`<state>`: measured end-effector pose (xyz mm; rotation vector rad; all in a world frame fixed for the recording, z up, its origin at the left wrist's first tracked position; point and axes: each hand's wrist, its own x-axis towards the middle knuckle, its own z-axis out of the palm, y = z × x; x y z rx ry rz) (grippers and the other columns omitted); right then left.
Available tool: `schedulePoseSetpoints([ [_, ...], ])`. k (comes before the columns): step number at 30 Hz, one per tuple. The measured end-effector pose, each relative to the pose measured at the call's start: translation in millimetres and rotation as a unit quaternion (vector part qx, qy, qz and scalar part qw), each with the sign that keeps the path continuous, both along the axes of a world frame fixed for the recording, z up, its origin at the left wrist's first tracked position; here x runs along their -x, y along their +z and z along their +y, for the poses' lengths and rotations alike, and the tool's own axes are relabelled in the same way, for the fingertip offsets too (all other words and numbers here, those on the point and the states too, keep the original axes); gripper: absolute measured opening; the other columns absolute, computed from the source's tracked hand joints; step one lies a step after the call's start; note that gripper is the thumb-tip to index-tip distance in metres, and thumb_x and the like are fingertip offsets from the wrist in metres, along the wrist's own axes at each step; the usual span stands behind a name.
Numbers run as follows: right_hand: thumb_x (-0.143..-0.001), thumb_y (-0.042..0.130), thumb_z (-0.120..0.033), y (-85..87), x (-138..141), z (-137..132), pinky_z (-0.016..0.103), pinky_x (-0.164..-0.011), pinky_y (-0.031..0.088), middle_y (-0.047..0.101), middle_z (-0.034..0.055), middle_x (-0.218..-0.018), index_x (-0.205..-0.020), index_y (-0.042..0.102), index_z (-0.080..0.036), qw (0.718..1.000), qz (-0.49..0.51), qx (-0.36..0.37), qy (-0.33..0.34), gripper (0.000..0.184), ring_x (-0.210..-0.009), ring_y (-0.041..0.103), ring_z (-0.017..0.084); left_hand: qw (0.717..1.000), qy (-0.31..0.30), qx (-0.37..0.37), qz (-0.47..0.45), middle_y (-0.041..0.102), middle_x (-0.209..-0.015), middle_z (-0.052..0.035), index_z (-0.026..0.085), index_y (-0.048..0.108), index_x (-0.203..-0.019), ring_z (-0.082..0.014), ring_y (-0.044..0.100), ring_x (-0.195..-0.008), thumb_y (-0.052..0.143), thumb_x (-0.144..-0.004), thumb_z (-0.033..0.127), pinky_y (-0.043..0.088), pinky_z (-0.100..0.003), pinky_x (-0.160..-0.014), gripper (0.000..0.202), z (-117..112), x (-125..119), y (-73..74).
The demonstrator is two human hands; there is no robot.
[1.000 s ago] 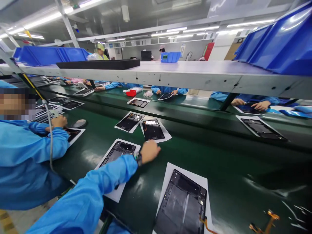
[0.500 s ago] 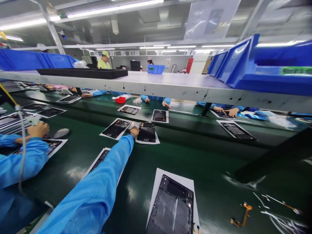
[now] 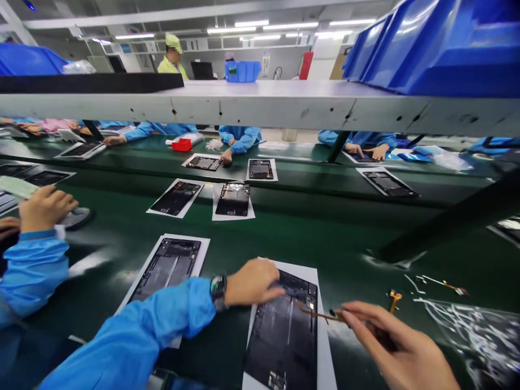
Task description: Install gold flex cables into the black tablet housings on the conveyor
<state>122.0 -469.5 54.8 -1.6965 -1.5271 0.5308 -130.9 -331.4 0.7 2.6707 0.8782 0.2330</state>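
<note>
My left hand (image 3: 252, 281) rests with curled fingers on the top left corner of a dark open tablet shell (image 3: 284, 330) that lies on a white sheet (image 3: 325, 346) on the green belt (image 3: 325, 238). My right hand (image 3: 400, 352) comes in from the lower right and pinches a thin orange flex cable (image 3: 319, 315), whose free end hangs over the shell's upper right part. A second shell on paper (image 3: 168, 264) lies just left of my left forearm.
A co-worker's hand (image 3: 44, 206) in a blue sleeve works at the left edge. More shells on paper (image 3: 233, 199) lie farther up the belt. Loose flex cables (image 3: 394, 298) and a clear bag (image 3: 471, 330) sit at the right. A grey shelf (image 3: 284, 105) with blue bins (image 3: 426, 49) overhangs.
My left arm has pulled back from the far shell to the near one. My right hand has come into view holding the flex cable. The view has tilted down.
</note>
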Motion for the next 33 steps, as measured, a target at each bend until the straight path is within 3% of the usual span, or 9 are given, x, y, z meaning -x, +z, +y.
schedulePoseSetpoints([
  [3, -0.079, 0.066, -0.052, 10.8, 7.6, 12.9, 0.022, -0.051, 0.053, 0.075, 0.006, -0.084, -0.087, 0.075, -0.023, 1.0, 0.007, 0.014, 0.005, 0.031, -0.067, 0.07, 0.021, 0.997, -0.065, -0.042, 0.015, 0.062, -0.094, -0.0074, 0.015, 0.059, -0.091, -0.0223, 0.059, -0.091, 0.063, -0.09, 0.041, 0.048, -0.033, -0.08, 0.026, -72.2, 6.2, -19.4],
  [6, -0.081, 0.067, -0.049, 7.1, 12.2, 17.2, 0.024, -0.057, 0.054, 0.075, 0.0064, -0.086, -0.091, 0.074, -0.022, 0.999, 0.04, 0.033, 0.0, 0.03, -0.072, 0.07, 0.021, 0.998, -0.047, 0.013, -0.038, 0.061, -0.092, -0.0051, 0.017, 0.056, -0.091, -0.0198, 0.059, -0.087, 0.061, -0.092, 0.035, 0.049, -0.032, -0.079, 0.019, -102.5, 18.3, -22.0],
  [8, -0.082, 0.068, -0.048, 0.5, 15.5, 19.4, 0.025, -0.062, 0.055, 0.075, 0.0069, -0.089, -0.094, 0.072, -0.022, 0.996, 0.066, 0.058, 0.018, 0.029, -0.076, 0.07, 0.021, 0.991, 0.018, 0.058, -0.118, 0.062, -0.097, -0.0051, 0.018, 0.056, -0.101, -0.0191, 0.06, -0.092, 0.061, -0.091, 0.032, 0.05, -0.033, -0.084, 0.018, -99.7, 22.0, -15.4],
  [11, -0.083, 0.067, -0.047, -8.8, 22.1, 25.4, 0.027, -0.065, 0.054, 0.075, 0.0075, -0.089, -0.095, 0.071, -0.021, 0.988, 0.1, 0.099, 0.062, 0.029, -0.078, 0.07, 0.022, 0.965, 0.105, 0.106, -0.218, 0.056, -0.127, -0.01, 0.019, 0.045, -0.13, -0.0227, 0.054, -0.117, 0.074, -0.081, 0.036, 0.046, -0.038, -0.101, 0.06, -79.7, 15.5, -1.6],
  [14, -0.084, 0.067, -0.048, -13.2, 28.7, 34.5, 0.028, -0.062, 0.051, 0.074, 0.0082, -0.085, -0.095, 0.07, -0.018, 0.98, 0.132, 0.121, 0.087, 0.032, -0.075, 0.069, 0.022, 0.956, 0.081, 0.147, -0.24, 0.052, -0.138, -0.0099, 0.021, 0.032, -0.143, -0.0248, 0.047, -0.129, 0.083, -0.07, 0.044, 0.041, -0.04, -0.108, 0.092, -66.8, -0.2, 3.7],
  [18, -0.083, 0.068, -0.05, -14.3, 33.8, 46.7, 0.026, -0.054, 0.047, 0.073, 0.0079, -0.079, -0.095, 0.069, -0.016, 0.973, 0.167, 0.13, 0.094, 0.036, -0.068, 0.067, 0.02, 0.957, 0.097, 0.146, -0.232, 0.069, -0.107, -0.0013, 0.022, 0.049, -0.129, -0.0192, 0.06, -0.108, 0.072, -0.082, 0.024, 0.049, -0.034, -0.095, 0.052, -69.8, -12.7, -11.0],
  [21, -0.08, 0.068, -0.052, -18.9, 34.7, 55.8, 0.024, -0.048, 0.043, 0.072, 0.0075, -0.076, -0.093, 0.069, -0.015, 0.967, 0.183, 0.145, 0.105, 0.039, -0.063, 0.064, 0.018, 0.97, 0.096, 0.056, -0.215, 0.069, -0.099, -0.0022, 0.02, 0.057, -0.115, -0.0176, 0.063, -0.092, 0.058, -0.09, 0.015, 0.05, -0.033, -0.087, 0.025, -73.5, -6.0, -25.4],
  [27, -0.081, 0.063, -0.041, -47.1, 43.0, 83.1, 0.025, -0.056, 0.042, 0.069, 0.0045, -0.073, -0.08, 0.069, -0.016, 0.965, 0.137, 0.172, 0.145, 0.026, -0.062, 0.059, 0.015, 0.983, 0.014, -0.139, -0.118, 0.067, -0.091, -0.0072, 0.012, 0.058, -0.112, -0.0199, 0.062, -0.086, 0.042, -0.098, 0.013, 0.048, -0.035, -0.078, 0.021, -72.1, 22.7, -40.6],
  [33, -0.079, 0.058, -0.021, -84.4, 66.8, 118.9, 0.026, -0.062, 0.04, 0.068, 0.0031, -0.071, -0.072, 0.07, -0.017, 0.969, 0.002, 0.193, 0.152, 0.014, -0.065, 0.057, 0.016, 0.978, -0.006, -0.193, -0.075, 0.063, -0.083, -0.0049, 0.013, 0.059, -0.106, -0.019, 0.057, -0.077, 0.043, -0.099, 0.014, 0.044, -0.034, -0.069, 0.017, -64.6, 32.3, -52.6],
])
